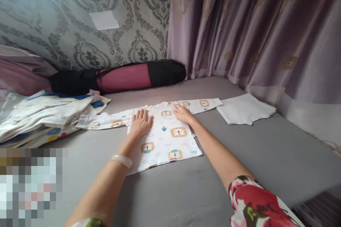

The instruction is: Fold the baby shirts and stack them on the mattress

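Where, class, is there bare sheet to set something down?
Two gray sheet patches are bare: one between the left forearm, right forearm and shirt; another right of the right forearm, nearer than the white cloth. It is crowded at left, where the clothes pile lies beside one sleeve.

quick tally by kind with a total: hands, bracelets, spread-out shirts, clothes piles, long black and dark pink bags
Hands (left hand, right hand): 2
Bracelet: 1
Lion-print shirt: 1
Clothes pile: 1
Long bag: 1
Total: 6
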`<state>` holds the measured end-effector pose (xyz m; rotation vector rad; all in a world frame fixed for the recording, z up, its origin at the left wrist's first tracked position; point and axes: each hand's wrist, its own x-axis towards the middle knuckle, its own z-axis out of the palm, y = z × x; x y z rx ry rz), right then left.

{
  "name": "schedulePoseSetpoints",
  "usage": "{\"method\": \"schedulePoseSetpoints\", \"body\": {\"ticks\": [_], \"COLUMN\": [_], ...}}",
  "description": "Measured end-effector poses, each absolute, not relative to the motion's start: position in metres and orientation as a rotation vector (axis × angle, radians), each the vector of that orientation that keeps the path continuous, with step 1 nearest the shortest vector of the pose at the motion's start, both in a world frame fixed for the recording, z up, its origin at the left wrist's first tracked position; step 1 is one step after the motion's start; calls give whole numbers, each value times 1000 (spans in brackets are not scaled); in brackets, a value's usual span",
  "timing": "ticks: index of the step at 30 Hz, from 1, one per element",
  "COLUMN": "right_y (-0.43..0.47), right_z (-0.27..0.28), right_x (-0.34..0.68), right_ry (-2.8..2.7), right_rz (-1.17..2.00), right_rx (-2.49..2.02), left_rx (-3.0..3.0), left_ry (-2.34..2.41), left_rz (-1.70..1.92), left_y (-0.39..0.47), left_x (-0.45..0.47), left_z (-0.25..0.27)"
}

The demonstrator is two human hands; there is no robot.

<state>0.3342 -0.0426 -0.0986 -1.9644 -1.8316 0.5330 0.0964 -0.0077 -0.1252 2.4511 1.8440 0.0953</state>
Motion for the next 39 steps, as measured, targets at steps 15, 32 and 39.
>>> {"method": "schedulePoseSetpoints", "body": {"ticks": [15,32,39], "right_y": [-65,-63,-48], "right_z": [-100,-103,-86], "right_x": [442,461,472], "right_ry": [-714,-682,-254], "right_rz": [-234,-129,277], "right_rx": [-2465,-2138,-1451], "left_rx": [2483,2609,2607], "left_ry": [1813,1093,1099], "left_rz": [214,467,444], "left_y": [-7,3,7], "left_x": [102,221,224], "left_z": [-122,-115,-125]}}
